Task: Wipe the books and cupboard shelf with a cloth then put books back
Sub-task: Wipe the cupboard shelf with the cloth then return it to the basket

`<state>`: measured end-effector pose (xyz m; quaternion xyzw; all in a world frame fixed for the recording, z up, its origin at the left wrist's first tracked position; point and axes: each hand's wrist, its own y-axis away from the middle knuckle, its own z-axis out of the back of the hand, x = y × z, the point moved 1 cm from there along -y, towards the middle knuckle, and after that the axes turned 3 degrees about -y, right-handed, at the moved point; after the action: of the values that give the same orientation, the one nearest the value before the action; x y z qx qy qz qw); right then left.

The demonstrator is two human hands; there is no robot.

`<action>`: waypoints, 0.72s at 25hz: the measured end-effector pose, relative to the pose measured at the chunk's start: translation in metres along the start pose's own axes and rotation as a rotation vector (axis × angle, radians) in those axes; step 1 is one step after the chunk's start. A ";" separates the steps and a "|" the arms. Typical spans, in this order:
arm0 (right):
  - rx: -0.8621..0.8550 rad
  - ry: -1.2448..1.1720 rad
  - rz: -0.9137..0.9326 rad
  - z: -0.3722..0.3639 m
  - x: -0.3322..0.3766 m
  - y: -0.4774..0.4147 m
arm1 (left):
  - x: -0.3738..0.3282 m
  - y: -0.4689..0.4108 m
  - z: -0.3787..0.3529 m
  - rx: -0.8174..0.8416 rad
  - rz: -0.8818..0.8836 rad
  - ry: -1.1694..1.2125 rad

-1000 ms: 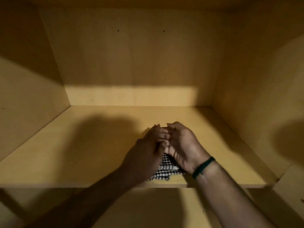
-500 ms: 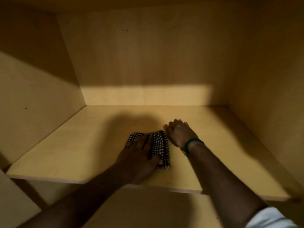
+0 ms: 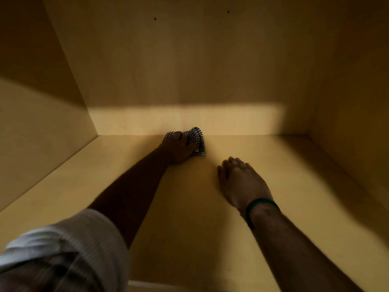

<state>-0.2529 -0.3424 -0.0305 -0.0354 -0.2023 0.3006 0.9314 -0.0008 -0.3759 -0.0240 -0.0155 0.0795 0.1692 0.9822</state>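
Cloth shoved to back of shelf, wiping mid-stroke.
Left hand (image 3: pixel 179 149) clamped on black-and-white checked cloth (image 3: pixel 195 140), now at rear wall vs. near front edge 0.5 s ago; right hand (image 3: pixel 242 184) flat, empty, bracing on yellow wooden cupboard shelf (image 3: pixel 294 186). No books in view; prob. shelf wipe half done.

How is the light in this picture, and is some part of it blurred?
Head view: dim, warm; one bright band crosses the back wall low down. The white sleeve at bottom left is smeared; the cloth under the left hand stays fairly sharp.
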 end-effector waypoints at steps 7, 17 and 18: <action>0.026 -0.009 -0.008 0.009 0.004 0.007 | 0.005 0.042 0.003 0.001 0.007 -0.069; 0.032 0.150 0.176 0.014 0.067 0.029 | -0.008 0.309 0.003 0.031 -0.148 -0.096; 0.056 0.113 0.228 0.009 0.080 0.028 | -0.002 0.322 0.003 0.042 -0.138 -0.101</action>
<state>-0.2125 -0.2737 0.0009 -0.0492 -0.1356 0.4076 0.9017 -0.1101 -0.0733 -0.0215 0.0083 0.0321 0.0997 0.9945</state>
